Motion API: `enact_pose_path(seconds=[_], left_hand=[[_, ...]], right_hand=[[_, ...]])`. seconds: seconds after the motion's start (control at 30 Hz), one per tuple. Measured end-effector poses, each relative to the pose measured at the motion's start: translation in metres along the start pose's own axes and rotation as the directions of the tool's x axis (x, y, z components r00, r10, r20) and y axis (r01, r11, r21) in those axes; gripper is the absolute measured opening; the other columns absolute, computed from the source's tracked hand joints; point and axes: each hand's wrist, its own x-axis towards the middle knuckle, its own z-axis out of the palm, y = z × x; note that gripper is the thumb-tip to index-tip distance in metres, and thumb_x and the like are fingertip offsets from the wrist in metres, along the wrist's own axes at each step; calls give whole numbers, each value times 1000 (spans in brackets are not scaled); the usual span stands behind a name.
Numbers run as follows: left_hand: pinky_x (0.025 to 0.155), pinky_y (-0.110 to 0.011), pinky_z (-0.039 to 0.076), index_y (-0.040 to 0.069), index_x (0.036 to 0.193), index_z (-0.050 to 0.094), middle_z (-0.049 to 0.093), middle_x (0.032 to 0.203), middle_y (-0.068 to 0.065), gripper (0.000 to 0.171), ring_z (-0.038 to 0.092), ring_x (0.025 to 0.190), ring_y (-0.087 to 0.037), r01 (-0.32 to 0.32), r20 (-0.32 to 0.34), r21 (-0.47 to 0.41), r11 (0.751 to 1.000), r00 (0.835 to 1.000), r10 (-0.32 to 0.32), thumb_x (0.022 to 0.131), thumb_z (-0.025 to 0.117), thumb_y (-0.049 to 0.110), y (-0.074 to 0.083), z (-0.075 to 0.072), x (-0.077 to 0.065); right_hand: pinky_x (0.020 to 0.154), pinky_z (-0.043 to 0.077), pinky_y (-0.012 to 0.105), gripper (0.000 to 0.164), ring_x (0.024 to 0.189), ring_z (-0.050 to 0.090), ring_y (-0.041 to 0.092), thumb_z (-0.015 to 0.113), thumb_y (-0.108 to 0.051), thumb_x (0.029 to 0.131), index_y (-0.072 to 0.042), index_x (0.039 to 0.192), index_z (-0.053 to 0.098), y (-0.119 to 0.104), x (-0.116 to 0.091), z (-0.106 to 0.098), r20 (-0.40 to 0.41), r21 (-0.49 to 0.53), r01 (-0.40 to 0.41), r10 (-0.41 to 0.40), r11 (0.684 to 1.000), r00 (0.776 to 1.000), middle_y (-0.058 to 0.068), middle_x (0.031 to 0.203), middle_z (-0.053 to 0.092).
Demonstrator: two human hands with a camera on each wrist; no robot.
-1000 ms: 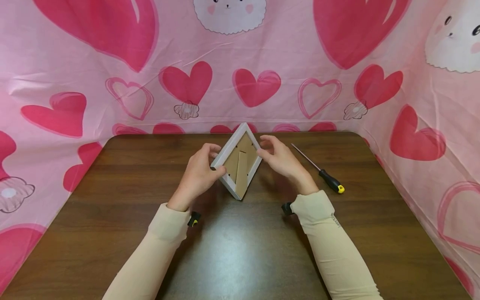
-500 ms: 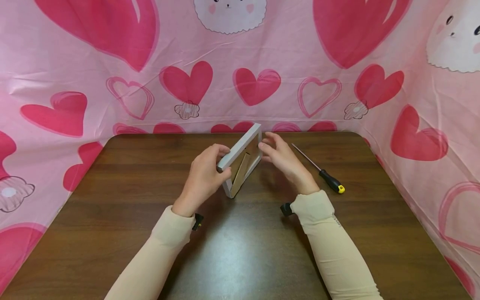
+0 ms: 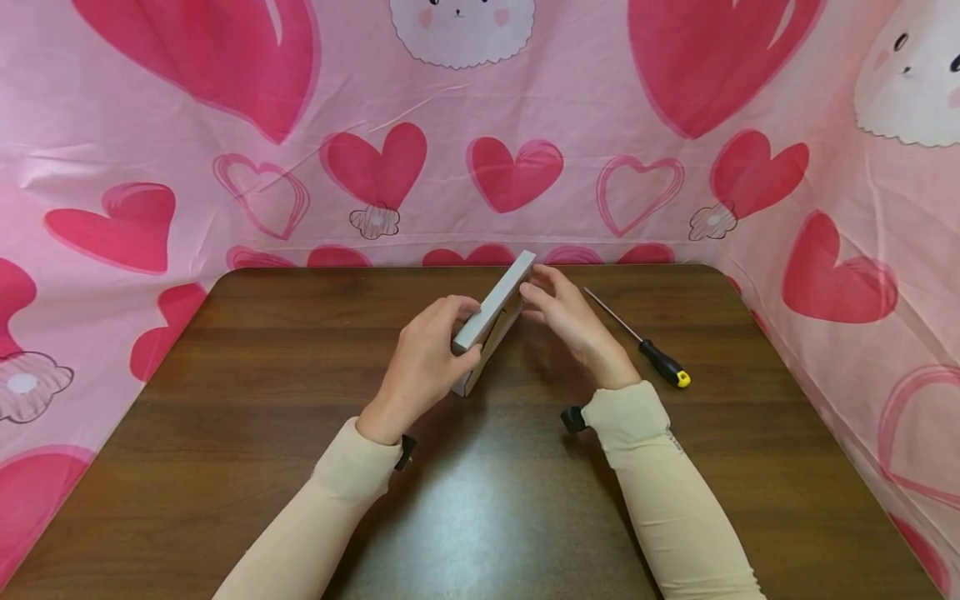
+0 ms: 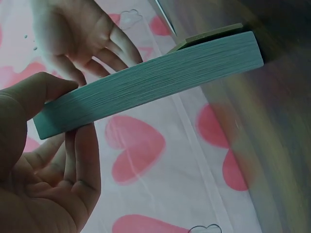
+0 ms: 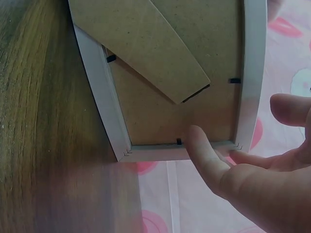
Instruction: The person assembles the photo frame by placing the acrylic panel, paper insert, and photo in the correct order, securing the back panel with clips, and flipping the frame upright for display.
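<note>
A picture frame (image 3: 497,302) with a whitish border stands tilted on the table between both hands. My left hand (image 3: 423,362) grips its upper left edge, thumb on the back and fingers on the front. From the right, my right hand (image 3: 572,323) holds the end rail, its thumb over the back and other fingers partly hidden behind the frame. The right wrist view shows the brown backing board (image 5: 160,119), small black tabs around it and a slanted stand leg (image 5: 160,58). In the left wrist view, the long frame edge (image 4: 155,82) faces the camera.
A screwdriver (image 3: 662,363) with a black and yellow handle lies right of the right hand, its shaft pointing away. The dark wooden table (image 3: 262,375) ends at a pink heart-print cloth (image 3: 442,100) at the back and sides.
The frame has turned from showing its back to nearly edge-on, its top swinging right. My left hand has moved right with it; the right hand has shifted slightly along the frame.
</note>
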Motion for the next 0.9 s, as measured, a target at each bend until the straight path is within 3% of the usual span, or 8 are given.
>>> enact_pose_path(seconds=[0.23,0.33,0.63,0.9], left_hand=[[66,-26,49,14,119,55,58,102,6,55,53,77,-8,36,58,-110,993,998,-30,72,83,21,3,4,0],[62,-25,49,14,120,54,56,102,7,57,51,73,-8,47,76,-145,988,996,-36,72,84,22,5,6,0],[60,-24,48,14,123,56,53,98,4,61,50,71,-8,19,88,-186,982,996,-2,71,85,25,9,10,-3],[60,-22,50,10,125,58,57,101,-1,63,52,72,-8,-6,85,-218,976,996,25,71,86,26,10,13,-4]], right_hand=[[93,49,38,59,115,52,26,55,-21,98,0,145,25,8,6,-4,3,30,14,-14,999,1000,20,141,37],[93,49,39,59,116,51,29,56,-23,97,0,144,27,9,6,-5,-1,37,17,-17,999,1000,19,140,38],[96,46,42,58,113,53,25,55,-24,98,-3,144,25,-2,-1,-2,-7,-7,-37,37,999,999,14,140,39],[101,39,51,59,113,52,27,54,-22,98,-1,144,23,-2,-1,-2,-16,3,-47,47,999,999,16,140,38]])
